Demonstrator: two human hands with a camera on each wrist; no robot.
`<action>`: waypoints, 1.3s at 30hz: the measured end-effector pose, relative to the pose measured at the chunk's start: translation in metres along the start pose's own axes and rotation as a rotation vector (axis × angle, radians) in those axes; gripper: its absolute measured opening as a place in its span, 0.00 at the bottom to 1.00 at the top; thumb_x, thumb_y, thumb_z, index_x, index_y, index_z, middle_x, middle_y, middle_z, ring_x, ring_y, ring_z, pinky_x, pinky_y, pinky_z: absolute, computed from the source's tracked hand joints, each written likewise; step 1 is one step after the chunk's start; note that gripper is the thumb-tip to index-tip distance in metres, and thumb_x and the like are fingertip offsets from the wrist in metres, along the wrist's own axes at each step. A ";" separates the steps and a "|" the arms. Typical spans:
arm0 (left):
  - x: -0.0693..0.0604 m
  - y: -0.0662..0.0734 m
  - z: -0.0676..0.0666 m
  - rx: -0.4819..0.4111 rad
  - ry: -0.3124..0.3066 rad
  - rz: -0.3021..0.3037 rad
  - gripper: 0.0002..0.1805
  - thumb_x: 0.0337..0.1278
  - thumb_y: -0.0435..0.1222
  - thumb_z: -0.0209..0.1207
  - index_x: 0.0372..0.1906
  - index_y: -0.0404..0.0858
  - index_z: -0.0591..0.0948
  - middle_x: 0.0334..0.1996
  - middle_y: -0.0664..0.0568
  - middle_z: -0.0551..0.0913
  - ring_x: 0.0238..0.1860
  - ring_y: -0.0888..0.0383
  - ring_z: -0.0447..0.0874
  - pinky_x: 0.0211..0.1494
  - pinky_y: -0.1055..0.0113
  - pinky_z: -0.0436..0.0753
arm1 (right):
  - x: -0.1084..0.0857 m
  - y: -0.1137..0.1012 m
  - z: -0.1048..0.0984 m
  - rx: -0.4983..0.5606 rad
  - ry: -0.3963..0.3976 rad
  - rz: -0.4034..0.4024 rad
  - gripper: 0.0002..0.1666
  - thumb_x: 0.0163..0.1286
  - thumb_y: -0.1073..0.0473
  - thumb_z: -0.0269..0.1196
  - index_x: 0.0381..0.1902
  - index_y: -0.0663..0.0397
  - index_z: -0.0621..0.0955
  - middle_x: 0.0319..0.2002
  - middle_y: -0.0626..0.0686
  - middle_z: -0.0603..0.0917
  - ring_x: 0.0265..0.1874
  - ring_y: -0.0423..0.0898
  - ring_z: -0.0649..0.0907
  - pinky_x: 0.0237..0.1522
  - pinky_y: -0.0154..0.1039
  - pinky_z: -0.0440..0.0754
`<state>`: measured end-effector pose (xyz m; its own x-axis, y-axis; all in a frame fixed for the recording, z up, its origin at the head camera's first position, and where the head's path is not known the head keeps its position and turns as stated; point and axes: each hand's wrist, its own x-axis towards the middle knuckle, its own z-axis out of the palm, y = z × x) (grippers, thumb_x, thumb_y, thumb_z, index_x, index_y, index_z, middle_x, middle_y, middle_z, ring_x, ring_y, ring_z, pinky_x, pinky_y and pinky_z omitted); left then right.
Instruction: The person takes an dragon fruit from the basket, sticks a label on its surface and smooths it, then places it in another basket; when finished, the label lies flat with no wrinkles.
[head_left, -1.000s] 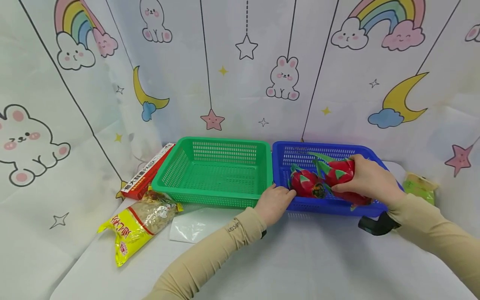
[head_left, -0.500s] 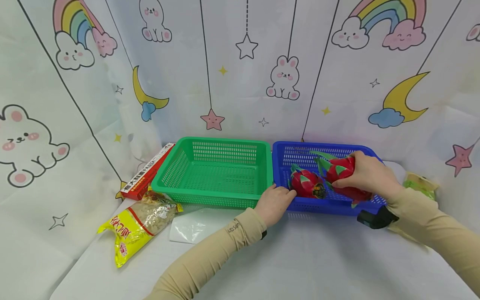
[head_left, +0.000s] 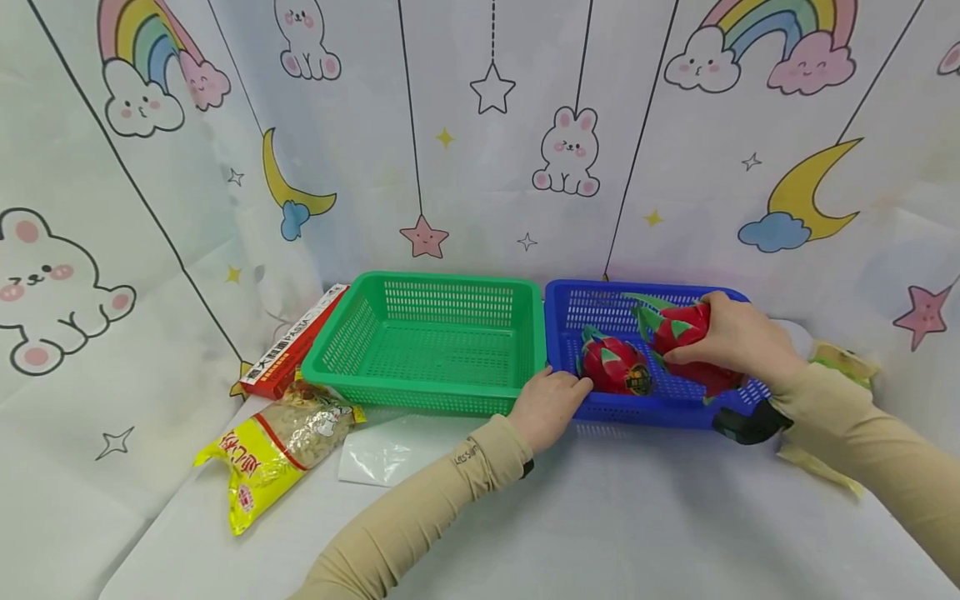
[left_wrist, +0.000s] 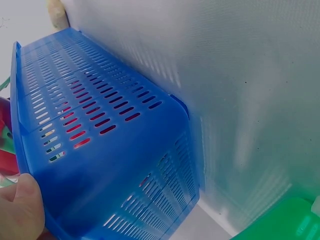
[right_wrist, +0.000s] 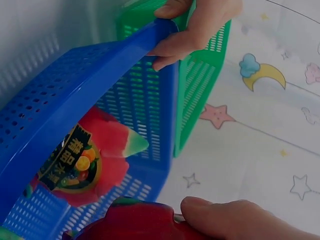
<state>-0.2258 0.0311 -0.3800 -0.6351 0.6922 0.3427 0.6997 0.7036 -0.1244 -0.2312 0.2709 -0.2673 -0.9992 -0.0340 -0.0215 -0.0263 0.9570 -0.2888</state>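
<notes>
In the head view my left hand (head_left: 551, 408) grips the front left corner of a blue plastic basket (head_left: 637, 411). The right wrist view shows its thumb outside the rim and its fingers inside. My right hand (head_left: 750, 343) holds a red dragon fruit (head_left: 678, 327) with green leaf tips, over the right half of that basket. Its thumb (right_wrist: 210, 212) lies along the skin of the fruit. A second dragon fruit (head_left: 611, 364), bearing a black and gold label (right_wrist: 70, 162), lies in the left part of the basket, close to the left hand.
A green basket (head_left: 423, 396) stands against the blue one's left side. Left of it are a red pasta box (head_left: 292, 350) and a yellow snack-like bag (head_left: 277, 450). A clear plastic sheet (head_left: 382, 450) lies in front. A green packet (head_left: 843, 360) is partly behind the right arm.
My right hand has lifted the dragon fruit slightly, with its lower end now higher against the basket's front rim. My left hand and both baskets have stayed in place.
</notes>
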 end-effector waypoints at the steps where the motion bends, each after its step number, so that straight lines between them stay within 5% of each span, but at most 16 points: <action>1: 0.000 0.000 0.000 0.000 -0.003 -0.001 0.13 0.58 0.31 0.57 0.47 0.46 0.77 0.40 0.57 0.84 0.45 0.62 0.81 0.56 0.60 0.77 | 0.001 0.000 0.000 -0.003 -0.001 0.000 0.56 0.41 0.33 0.70 0.52 0.71 0.62 0.41 0.69 0.75 0.35 0.60 0.78 0.17 0.38 0.79; 39: 0.002 0.001 -0.002 0.000 -0.045 -0.056 0.13 0.59 0.33 0.56 0.48 0.47 0.77 0.42 0.59 0.84 0.46 0.63 0.81 0.57 0.63 0.76 | 0.032 0.023 0.015 -0.014 -0.054 0.050 0.54 0.42 0.32 0.69 0.46 0.73 0.62 0.37 0.71 0.74 0.29 0.59 0.79 0.18 0.44 0.80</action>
<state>-0.2259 0.0333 -0.3779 -0.6872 0.6586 0.3066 0.6627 0.7412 -0.1067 -0.2637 0.2872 -0.2885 -0.9962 -0.0015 -0.0873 0.0224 0.9619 -0.2724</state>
